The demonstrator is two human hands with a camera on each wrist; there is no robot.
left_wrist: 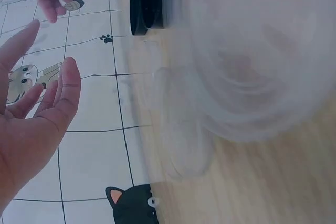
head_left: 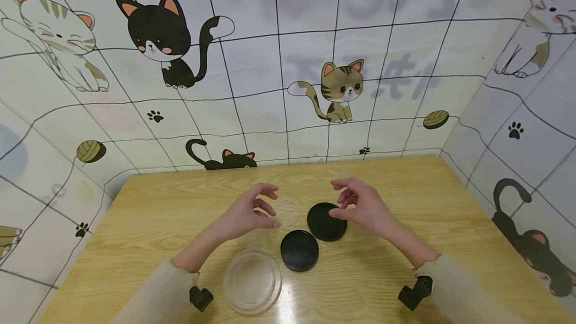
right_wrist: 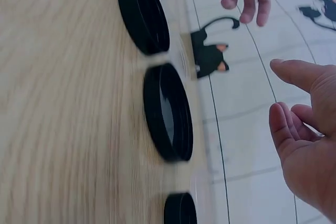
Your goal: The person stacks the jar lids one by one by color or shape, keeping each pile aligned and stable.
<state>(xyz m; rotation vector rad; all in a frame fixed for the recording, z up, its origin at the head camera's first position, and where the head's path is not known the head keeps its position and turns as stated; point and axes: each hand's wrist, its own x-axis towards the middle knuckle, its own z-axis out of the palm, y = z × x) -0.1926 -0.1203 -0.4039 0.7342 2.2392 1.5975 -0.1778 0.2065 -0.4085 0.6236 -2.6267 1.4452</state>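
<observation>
My left hand (head_left: 252,211) hovers above the table with its fingers loosely bent, holding nothing. Across from it my right hand (head_left: 362,206) is also raised, fingers bent and thumb apart. From the head view, the right thumb overlaps a round black lid (head_left: 327,223), but the right wrist view shows that hand in the air. A second black lid (head_left: 299,250) lies nearer the front. Three black rims appear in the right wrist view, including a lid (right_wrist: 180,211) at its bottom edge. Clear round plastic containers (head_left: 274,284) stand by the left forearm.
A faint transparent disc (head_left: 288,212) lies between the hands. Another clear piece (left_wrist: 184,124) stands beyond the containers, blurred in the left wrist view. The wooden table (head_left: 180,189) meets a cat-printed sheet (head_left: 252,114) behind it and at the sides.
</observation>
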